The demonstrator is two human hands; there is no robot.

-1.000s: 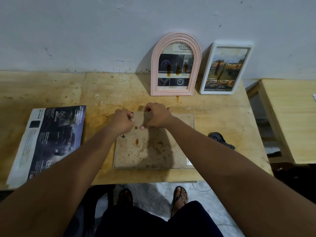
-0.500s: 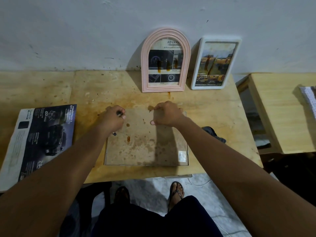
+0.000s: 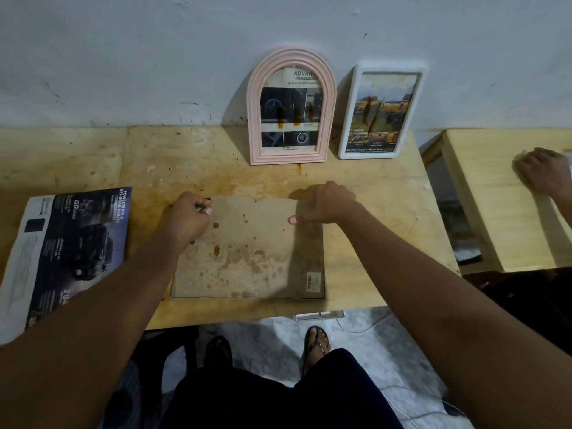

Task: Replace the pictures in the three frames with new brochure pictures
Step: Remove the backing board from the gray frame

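Note:
A large picture frame (image 3: 253, 258) lies face down on the wooden table (image 3: 387, 218), its stained brown backing board up. My left hand (image 3: 188, 216) is at the frame's far left corner, its fingers pinching a small dark clip there. My right hand (image 3: 325, 202) sits on the far edge towards the right, fingers curled over the edge and thumb flat on the board. A dark car brochure (image 3: 68, 249) lies at the left. A pink arched frame (image 3: 291, 55) and a white rectangular frame (image 3: 390, 67) lean on the wall, both holding stained brochure pictures.
A second wooden table (image 3: 495, 218) stands to the right across a narrow gap. Another person's hand (image 3: 541, 171) rests on it. My sandalled feet (image 3: 315, 342) show below the near edge. The table top is stained orange-brown.
My right hand has slid to the right along the frame's far edge. My left hand stays at the left corner. Another person's hand has come into view on the right table.

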